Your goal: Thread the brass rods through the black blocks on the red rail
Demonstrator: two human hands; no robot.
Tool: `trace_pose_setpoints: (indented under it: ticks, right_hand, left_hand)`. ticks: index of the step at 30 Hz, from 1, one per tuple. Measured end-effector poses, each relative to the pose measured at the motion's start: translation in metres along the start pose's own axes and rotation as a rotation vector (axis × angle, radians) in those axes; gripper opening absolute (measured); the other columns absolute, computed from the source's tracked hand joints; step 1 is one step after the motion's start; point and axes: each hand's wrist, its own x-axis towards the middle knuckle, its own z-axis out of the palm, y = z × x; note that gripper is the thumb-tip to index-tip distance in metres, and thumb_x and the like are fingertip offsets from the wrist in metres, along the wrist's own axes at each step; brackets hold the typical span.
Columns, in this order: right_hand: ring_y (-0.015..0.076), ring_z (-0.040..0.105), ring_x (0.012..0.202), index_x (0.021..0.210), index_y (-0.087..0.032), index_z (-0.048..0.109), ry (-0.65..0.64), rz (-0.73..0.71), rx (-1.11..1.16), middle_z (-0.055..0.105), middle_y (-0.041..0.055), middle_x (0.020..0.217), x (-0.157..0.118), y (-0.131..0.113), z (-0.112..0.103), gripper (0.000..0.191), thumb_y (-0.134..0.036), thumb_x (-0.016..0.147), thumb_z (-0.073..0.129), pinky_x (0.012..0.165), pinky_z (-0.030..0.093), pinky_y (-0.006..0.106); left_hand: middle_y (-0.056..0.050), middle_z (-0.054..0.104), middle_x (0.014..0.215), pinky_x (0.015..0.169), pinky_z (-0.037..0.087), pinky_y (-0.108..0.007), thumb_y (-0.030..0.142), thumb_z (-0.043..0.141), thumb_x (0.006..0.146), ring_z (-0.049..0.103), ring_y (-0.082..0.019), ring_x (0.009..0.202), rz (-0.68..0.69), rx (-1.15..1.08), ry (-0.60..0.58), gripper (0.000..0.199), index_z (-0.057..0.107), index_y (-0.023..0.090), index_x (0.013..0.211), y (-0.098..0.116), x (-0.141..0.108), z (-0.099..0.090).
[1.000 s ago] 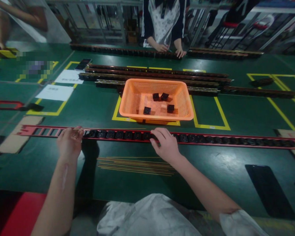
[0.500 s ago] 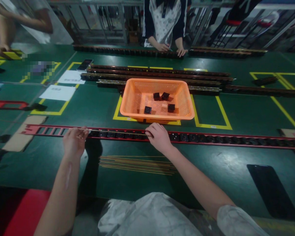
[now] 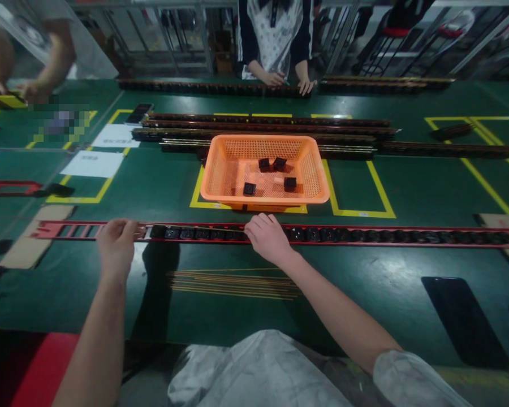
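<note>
A long red frame [image 3: 407,245] lies across the green table, its middle and right filled with a row of black pieces [image 3: 314,234]; open slots show at its left end. A thin brass-coloured rod [image 3: 220,229] runs along the frame between my hands. My left hand [image 3: 117,240] pinches its left end over the frame. The fingers of my right hand [image 3: 266,236] are closed on the rod near the frame's middle. Several thin rods [image 3: 233,284] lie on the table in front of the frame.
Behind the frame stands an orange basket [image 3: 265,196] with several black blocks inside. Long dark strips [image 3: 254,124] lie behind it. A dark phone-like slab [image 3: 462,319] is at the right. Across the table, a person's hands [image 3: 305,85] touch another strip; another person works at the far left.
My left hand has shifted slightly left, with its fingers closer together. My right hand stays near the same part of the frame. The view has shifted a little.
</note>
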Motion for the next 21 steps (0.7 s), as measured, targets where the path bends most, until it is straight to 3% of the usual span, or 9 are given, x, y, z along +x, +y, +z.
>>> trace_pose_setpoints:
  ticks: [3,6,10,14,21]
  right_hand:
    - [0.0210,0.050,0.091,0.098,-0.016,0.067,-0.002,-0.011,0.002,0.067,0.0086,0.099,0.000,0.000,-0.001,0.024,-0.029,0.103,0.046,0.081,0.034,0.035]
    - [0.0213,0.050,0.091,0.096,-0.016,0.066,-0.006,0.002,-0.006,0.067,0.0079,0.098,0.000,-0.001,-0.001,0.023,-0.027,0.102,0.047,0.081,0.034,0.035]
    - [0.0214,0.051,0.090,0.096,-0.016,0.065,-0.029,0.023,-0.015,0.067,0.0079,0.098,0.002,-0.003,-0.002,0.021,-0.027,0.102,0.048,0.081,0.034,0.035]
    - [0.0218,0.051,0.090,0.095,-0.016,0.063,-0.032,0.014,-0.041,0.066,0.0075,0.097,0.002,-0.004,-0.002,0.020,-0.026,0.102,0.048,0.081,0.034,0.036]
    - [0.0221,0.050,0.090,0.096,-0.017,0.062,-0.027,0.022,-0.030,0.065,0.0079,0.096,0.002,-0.002,0.001,0.021,-0.026,0.103,0.045,0.081,0.033,0.036]
  left_hand:
    - [-0.003,0.067,0.077,0.074,0.050,-0.032,0.030,0.063,0.081,0.065,-0.020,0.077,0.176,0.456,-0.102,0.011,0.063,0.019,0.083,-0.004,0.005,-0.011]
    - [-0.007,0.072,0.089,0.082,0.050,-0.036,0.033,0.061,0.084,0.068,-0.025,0.089,0.261,0.677,-0.238,0.021,0.065,0.020,0.100,-0.006,0.000,-0.012]
    - [-0.009,0.074,0.093,0.084,0.051,-0.039,0.036,0.060,0.085,0.069,-0.025,0.086,0.284,0.684,-0.212,0.037,0.064,0.021,0.119,-0.004,-0.012,-0.005]
    - [-0.007,0.074,0.087,0.083,0.051,-0.038,0.037,0.062,0.082,0.068,-0.024,0.082,0.252,0.639,-0.129,0.040,0.067,0.023,0.120,-0.005,-0.015,-0.003]
    - [-0.003,0.072,0.079,0.086,0.053,-0.037,0.026,0.061,0.079,0.067,-0.021,0.078,0.184,0.453,-0.092,0.040,0.070,0.020,0.118,-0.013,-0.009,-0.001]
